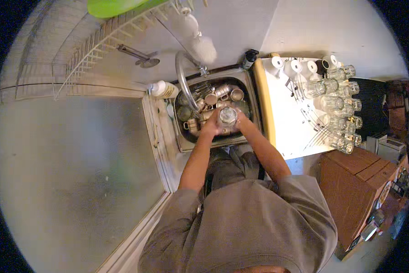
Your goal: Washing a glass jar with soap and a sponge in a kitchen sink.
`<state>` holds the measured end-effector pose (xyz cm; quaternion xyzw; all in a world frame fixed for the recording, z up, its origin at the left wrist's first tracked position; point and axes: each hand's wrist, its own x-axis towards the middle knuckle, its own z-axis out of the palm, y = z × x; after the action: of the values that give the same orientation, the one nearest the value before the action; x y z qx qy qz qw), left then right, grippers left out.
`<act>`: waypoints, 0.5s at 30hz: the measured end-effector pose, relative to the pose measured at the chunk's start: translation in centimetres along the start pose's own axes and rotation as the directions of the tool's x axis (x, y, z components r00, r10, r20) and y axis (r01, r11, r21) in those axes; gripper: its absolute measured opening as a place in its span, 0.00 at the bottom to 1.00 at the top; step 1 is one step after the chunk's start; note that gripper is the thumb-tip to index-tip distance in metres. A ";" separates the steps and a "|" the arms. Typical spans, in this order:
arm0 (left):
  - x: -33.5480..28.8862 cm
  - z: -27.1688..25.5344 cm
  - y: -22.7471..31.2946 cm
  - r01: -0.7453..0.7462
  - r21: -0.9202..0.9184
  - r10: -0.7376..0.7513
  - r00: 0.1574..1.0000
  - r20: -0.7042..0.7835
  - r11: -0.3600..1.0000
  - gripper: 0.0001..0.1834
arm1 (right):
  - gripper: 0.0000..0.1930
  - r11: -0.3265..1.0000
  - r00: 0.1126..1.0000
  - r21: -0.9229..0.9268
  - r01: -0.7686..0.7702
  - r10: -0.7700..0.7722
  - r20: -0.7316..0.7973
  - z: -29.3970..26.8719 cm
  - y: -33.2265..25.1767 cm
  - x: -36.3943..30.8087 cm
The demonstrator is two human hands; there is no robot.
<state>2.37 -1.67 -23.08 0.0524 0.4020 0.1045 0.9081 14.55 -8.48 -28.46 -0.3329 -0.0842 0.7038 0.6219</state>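
Over the sink point(256, 100), my left hand point(211, 124) and my right hand point(243, 121) grip a clear drinking glass point(227, 115) from both sides. Its round end faces up toward me. Below and beyond it, the basin is crowded with metal mugs point(222, 92) and other cups, some with handles. A curved metal faucet point(180, 73) arches over the left part of the basin, its spout close to my left hand. Whether water runs from it I cannot tell. My fingers are partly hidden behind the glass.
Right of the sink, a white patterned counter point(284, 123) bears several upturned clear glasses point(334, 103) and white mugs point(295, 67). A black bottle point(250, 59) stands at the sink's far right corner, a white bottle point(164, 89) at its far left. A wire rack point(95, 57) hangs upper left.
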 end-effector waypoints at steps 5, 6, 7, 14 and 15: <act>-0.3 -2.6 -1.4 -0.211 -0.125 0.237 0.937 0.255 0.970 0.24 | 0.20 0.948 0.995 -0.306 0.092 -0.096 0.002 0.7 -0.6 -1.0; -1.1 1.4 -2.8 -0.552 0.500 0.450 0.834 0.320 0.667 0.28 | 0.20 0.943 0.911 -0.296 -0.152 0.018 -0.411 -1.3 -0.9 -2.0; -1.9 -0.3 -1.6 -0.571 0.500 0.490 0.819 0.298 0.651 0.28 | 0.20 0.938 0.927 -0.305 -0.164 0.041 -0.373 2.2 -1.1 -1.1; -1.4 -0.6 -1.7 -0.137 -0.566 0.402 0.836 0.374 0.813 0.27 | 0.22 0.808 0.886 -0.585 0.067 -0.319 -0.338 6.7 -2.9 -3.8; -1.2 -0.1 -1.9 -0.136 -0.584 0.416 0.827 0.378 0.800 0.27 | 0.22 0.795 0.889 -0.604 0.060 -0.317 -0.329 7.8 -4.3 -4.2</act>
<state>1.81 -3.81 -22.61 -0.1174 0.1016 0.3310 0.9308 13.59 -9.13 -18.72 -0.6367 -0.1936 0.4903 0.5628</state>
